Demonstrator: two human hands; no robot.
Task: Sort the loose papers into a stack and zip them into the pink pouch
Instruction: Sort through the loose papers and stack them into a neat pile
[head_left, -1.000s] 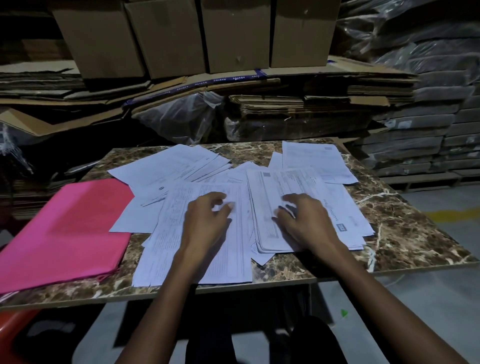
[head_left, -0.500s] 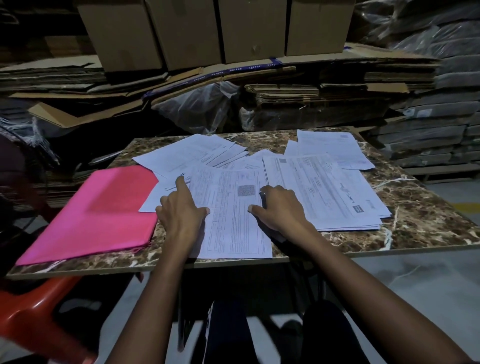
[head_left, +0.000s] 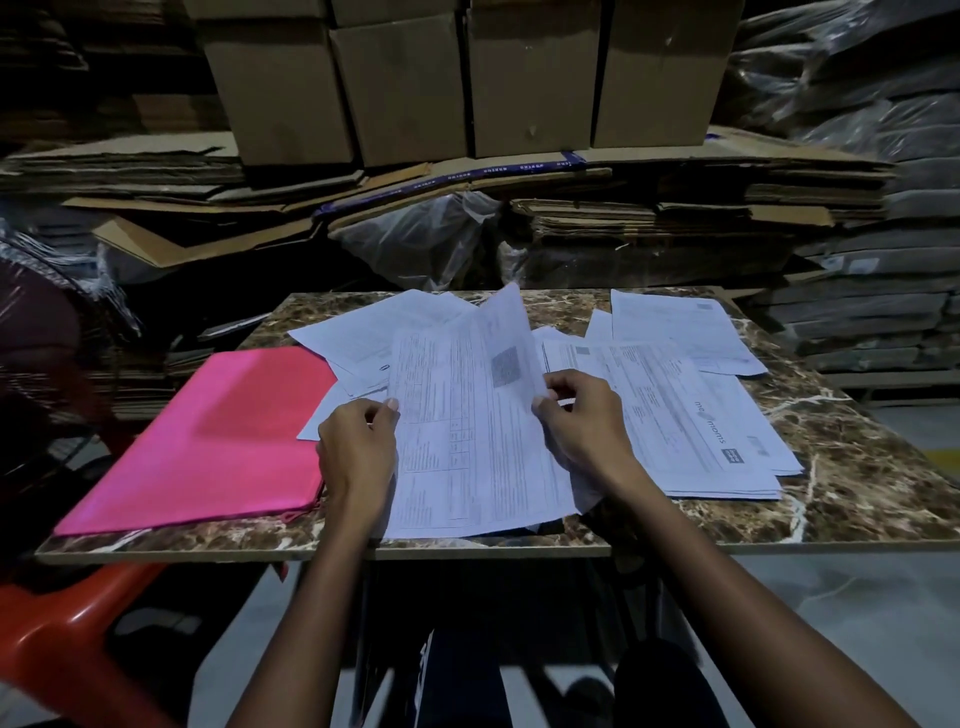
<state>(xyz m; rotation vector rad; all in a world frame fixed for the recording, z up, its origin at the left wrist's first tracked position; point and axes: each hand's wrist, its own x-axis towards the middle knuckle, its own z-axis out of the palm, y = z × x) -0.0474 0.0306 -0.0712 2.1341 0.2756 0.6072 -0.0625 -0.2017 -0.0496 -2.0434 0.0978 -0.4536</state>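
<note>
White printed papers lie spread over the marble-patterned table (head_left: 857, 499). My left hand (head_left: 356, 447) pinches the left edge of a printed sheet (head_left: 467, 431) in the middle. My right hand (head_left: 582, 421) grips the same sheet's right edge, and its far end is lifted and curling upward. A stack of papers (head_left: 696, 431) lies flat to the right of my right hand. More loose sheets (head_left: 358, 338) fan out behind the lifted sheet. The pink pouch (head_left: 208, 441) lies flat at the table's left, apart from both hands.
Cardboard boxes (head_left: 405, 78) and flattened cartons (head_left: 675, 208) are piled behind the table, with a clear plastic bag (head_left: 415, 239) between them. Wrapped bundles (head_left: 878, 291) stack up at the right. An orange plastic chair (head_left: 62, 634) stands at the lower left.
Both hands went from pressing flat on the papers to pinching the middle sheet's side edges. The sheet's far end has risen off the table.
</note>
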